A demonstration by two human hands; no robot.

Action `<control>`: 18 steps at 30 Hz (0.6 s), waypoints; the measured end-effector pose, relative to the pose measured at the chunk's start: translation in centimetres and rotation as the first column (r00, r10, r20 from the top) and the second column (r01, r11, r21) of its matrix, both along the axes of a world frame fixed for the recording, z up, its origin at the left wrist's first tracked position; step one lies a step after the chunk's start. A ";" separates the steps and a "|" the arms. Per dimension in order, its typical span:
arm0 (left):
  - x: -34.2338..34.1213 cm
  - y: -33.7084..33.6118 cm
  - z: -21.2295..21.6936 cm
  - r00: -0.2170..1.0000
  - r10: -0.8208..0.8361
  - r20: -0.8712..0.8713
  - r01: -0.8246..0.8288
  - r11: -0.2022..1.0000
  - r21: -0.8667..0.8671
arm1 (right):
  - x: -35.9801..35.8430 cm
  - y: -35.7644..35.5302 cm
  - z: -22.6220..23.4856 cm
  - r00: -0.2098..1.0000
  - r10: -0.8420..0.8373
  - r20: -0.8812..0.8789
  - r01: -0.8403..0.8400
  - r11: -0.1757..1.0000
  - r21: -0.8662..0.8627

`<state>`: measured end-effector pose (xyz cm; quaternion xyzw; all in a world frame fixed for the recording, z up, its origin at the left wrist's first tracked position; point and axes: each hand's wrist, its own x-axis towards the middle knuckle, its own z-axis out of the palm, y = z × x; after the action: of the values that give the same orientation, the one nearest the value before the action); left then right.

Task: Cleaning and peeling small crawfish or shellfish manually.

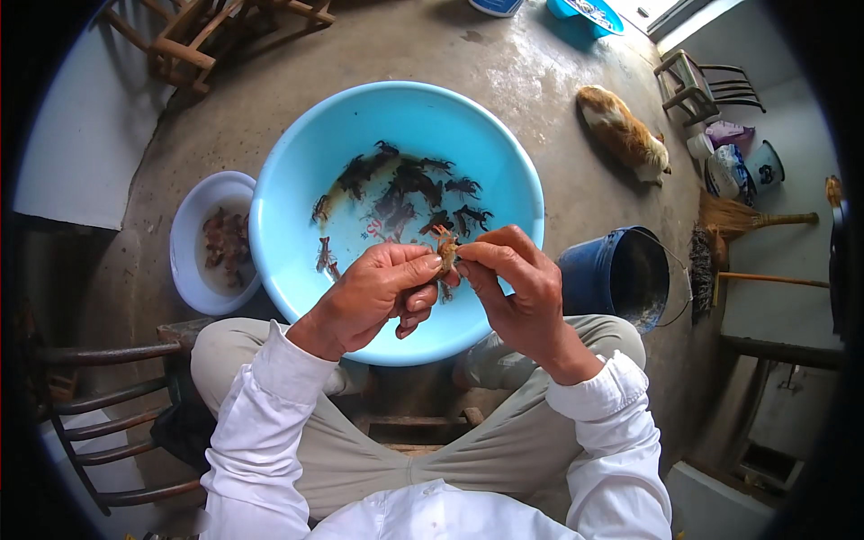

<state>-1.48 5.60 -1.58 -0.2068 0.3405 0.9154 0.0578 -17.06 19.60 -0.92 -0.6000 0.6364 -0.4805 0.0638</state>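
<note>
A small reddish-brown crayfish (446, 250) is held above the near part of a large light-blue basin (297, 144). My left hand (382, 292) is closed, pinching it between thumb and forefinger with the other fingers curled. From the other side, the thumb and fingertips of my right hand (517, 288) close on the same crayfish. Part of its body is hidden by my fingers. Several dark crayfish (409, 184) lie in shallow water on the basin's bottom. A smaller pale basin (184, 261) to the left holds several reddish-brown pieces (227, 238) in water.
A blue bucket (589, 274) with a wire handle stands right of the basin. Farther off, a brown and white dog (621, 130) lies on the concrete floor (504, 72). A broom (742, 216) is by the right wall; wooden chairs (117, 387) stand at left and far right.
</note>
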 end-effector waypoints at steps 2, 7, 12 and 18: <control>-0.1 0.1 -0.3 1.000 -0.004 -0.018 0.004 1.000 -0.024 | 0.3 -0.1 -0.1 0.999 -0.020 -0.032 0.020 1.000 -0.002; -0.3 0.6 -0.9 0.999 -0.032 0.002 0.032 0.992 -0.120 | 0.2 0.0 -1.1 0.996 -0.012 -0.092 0.014 1.000 0.017; -0.2 0.5 -1.0 0.997 -0.078 0.000 0.077 0.989 -0.126 | 0.0 -0.1 -1.0 0.985 0.002 -0.175 0.005 0.999 0.040; 0.0 0.4 -0.3 0.985 -0.152 -0.084 0.143 0.984 -0.102 | -0.7 -0.4 -0.8 0.985 -0.129 -0.116 0.136 0.989 0.051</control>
<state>-1.48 5.99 -1.86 -0.1415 0.4004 0.8998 0.0999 -17.74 19.20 -1.72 -0.5805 0.6913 -0.4301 0.0134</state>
